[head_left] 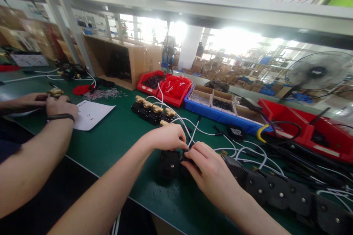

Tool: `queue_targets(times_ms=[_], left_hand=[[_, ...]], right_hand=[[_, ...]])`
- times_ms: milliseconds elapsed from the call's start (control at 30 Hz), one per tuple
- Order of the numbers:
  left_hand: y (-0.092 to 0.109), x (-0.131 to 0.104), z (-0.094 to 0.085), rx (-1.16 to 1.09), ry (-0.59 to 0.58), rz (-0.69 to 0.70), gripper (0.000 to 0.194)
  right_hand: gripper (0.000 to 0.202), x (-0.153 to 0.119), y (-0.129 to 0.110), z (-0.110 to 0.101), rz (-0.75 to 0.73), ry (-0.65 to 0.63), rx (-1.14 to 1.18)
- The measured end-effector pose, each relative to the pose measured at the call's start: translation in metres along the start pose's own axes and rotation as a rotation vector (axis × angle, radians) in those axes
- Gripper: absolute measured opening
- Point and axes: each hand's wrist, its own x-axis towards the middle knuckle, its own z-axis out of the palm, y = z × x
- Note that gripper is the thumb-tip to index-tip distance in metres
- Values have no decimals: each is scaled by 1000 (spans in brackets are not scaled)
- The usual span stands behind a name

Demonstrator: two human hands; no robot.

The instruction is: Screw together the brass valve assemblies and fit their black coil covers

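Note:
At the middle of the bench, my left hand (171,136) pinches close to the lower end of a white cable (194,132). My right hand (207,162) meets it from the other side, thumb and fingertips closed on a small black part (185,156) where the cable ends. Just under both hands lies a black housing (168,164) with a screw on its face. A brass fitting (163,122) shows behind my left wrist. My fingers cover most of the join between cable and part.
Several black units with brass valves (153,110) stand behind my left hand. Black housings (281,194) line the right side, near tangled white cables. Red bins (176,91) and a blue divided tray (220,115) stand behind. A co-worker's hands (59,107) work at left beside white paper (92,114).

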Motion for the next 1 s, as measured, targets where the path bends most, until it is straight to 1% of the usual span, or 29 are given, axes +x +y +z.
queue_targets(times_ms=[133, 300, 400, 500, 700, 800, 933, 1000], left_hand=[[0, 0, 1, 14, 7, 16, 18], [1, 1, 1, 38, 23, 31, 19], [3, 1, 0, 53, 28, 38, 19], [4, 0, 0, 63, 27, 42, 19], [5, 0, 0, 72, 20, 35, 22], [5, 0, -1, 73, 20, 33, 22], [4, -2, 0, 66, 31, 24, 21], [2, -1, 2, 53, 38, 24, 20]], right_hand=[[11, -1, -2, 4, 60, 44, 26], [20, -2, -11, 10, 113, 153, 13], [23, -3, -15, 13, 162, 171, 7], [23, -5, -18, 17, 218, 190, -2], [18, -7, -26, 27, 337, 286, 11], [19, -6, -28, 26, 367, 278, 34], [23, -6, -27, 20, 380, 233, 48], [18, -7, -25, 20, 366, 220, 99]])
